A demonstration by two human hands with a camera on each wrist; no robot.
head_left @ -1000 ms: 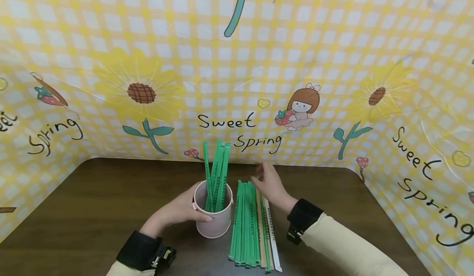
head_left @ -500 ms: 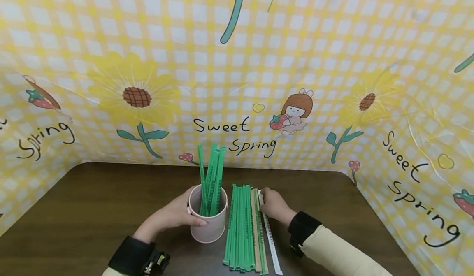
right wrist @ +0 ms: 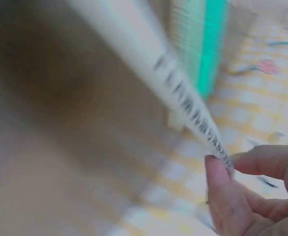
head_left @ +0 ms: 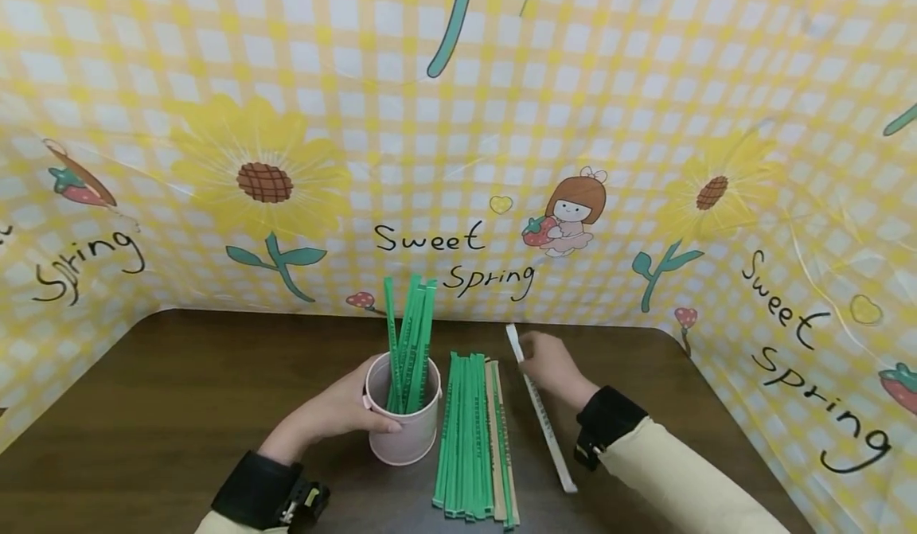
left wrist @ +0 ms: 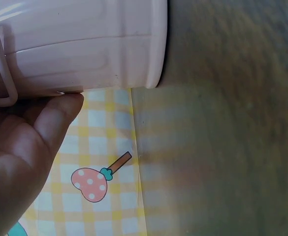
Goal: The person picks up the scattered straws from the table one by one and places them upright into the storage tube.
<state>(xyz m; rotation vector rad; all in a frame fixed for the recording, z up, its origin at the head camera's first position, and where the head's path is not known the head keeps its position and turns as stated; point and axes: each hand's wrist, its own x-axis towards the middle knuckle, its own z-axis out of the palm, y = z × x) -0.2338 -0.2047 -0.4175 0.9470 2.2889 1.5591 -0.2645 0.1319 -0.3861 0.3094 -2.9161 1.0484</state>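
My left hand (head_left: 351,408) grips a pale pink bucket (head_left: 407,438) from its left side, thumb across the front. Several green paper-wrapped straws (head_left: 410,343) stand in the bucket and lean against its rim. Between thumb and finger my right hand (head_left: 557,368) pinches a white paper-wrapped straw (head_left: 542,419) near its far end; printed letters run along it in the right wrist view. To the left of that straw lies a row of green wrapped straws (head_left: 462,438), with brown-wrapped straws (head_left: 494,407) at its right edge. The left wrist view shows the bucket's side (left wrist: 75,44) and my left hand's fingers (left wrist: 60,110).
A dark brown wooden table (head_left: 200,415) carries everything. Behind it and on both sides hangs a yellow checked cloth (head_left: 344,160) with printed flowers and lettering. The table's back edge meets this cloth just beyond the straws.
My right hand came down to the white straw at the row's right end, pinched it and drew it away to the right. My left hand stayed on the bucket.
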